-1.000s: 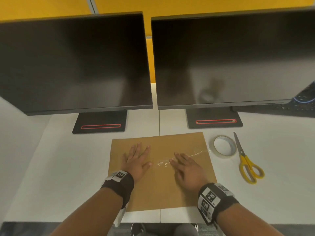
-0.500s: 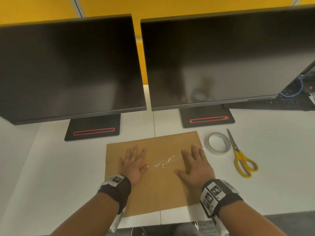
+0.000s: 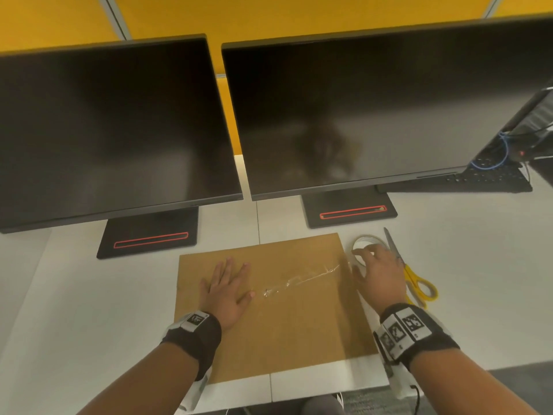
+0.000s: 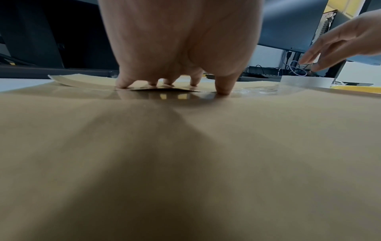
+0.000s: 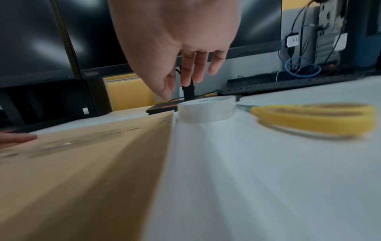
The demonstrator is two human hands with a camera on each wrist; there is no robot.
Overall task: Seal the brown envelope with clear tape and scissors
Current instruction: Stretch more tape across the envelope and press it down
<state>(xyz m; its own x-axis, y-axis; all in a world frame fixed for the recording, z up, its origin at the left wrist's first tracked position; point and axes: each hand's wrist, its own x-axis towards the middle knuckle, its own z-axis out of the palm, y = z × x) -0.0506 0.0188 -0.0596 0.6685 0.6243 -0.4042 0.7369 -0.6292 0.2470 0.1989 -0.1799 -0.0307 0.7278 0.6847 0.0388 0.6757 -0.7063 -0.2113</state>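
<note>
A brown envelope (image 3: pixel 284 319) lies flat on the white desk, and a wrinkled strip of clear tape (image 3: pixel 302 278) runs across its upper half. My left hand (image 3: pixel 227 287) presses flat on the envelope (image 4: pixel 185 154), fingers spread, left of the strip. My right hand (image 3: pixel 378 271) hovers with relaxed fingers just above the roll of clear tape (image 3: pixel 366 245), holding nothing. In the right wrist view the tape roll (image 5: pixel 206 109) sits below my fingers (image 5: pixel 195 68), beside the envelope's right edge (image 5: pixel 103 154). Yellow-handled scissors (image 3: pixel 414 283) lie right of the roll.
Two dark monitors (image 3: pixel 113 130) (image 3: pixel 374 115) on black stands (image 3: pixel 149 232) stand behind the envelope. A black keyboard (image 3: pixel 490 179) and blue cables (image 3: pixel 493 154) are at the back right. The desk's front edge (image 3: pixel 299 390) is close to me.
My right hand has left the envelope and moved right and forward to hover over the tape roll. The left hand has stayed flat on the envelope. The head view has shifted.
</note>
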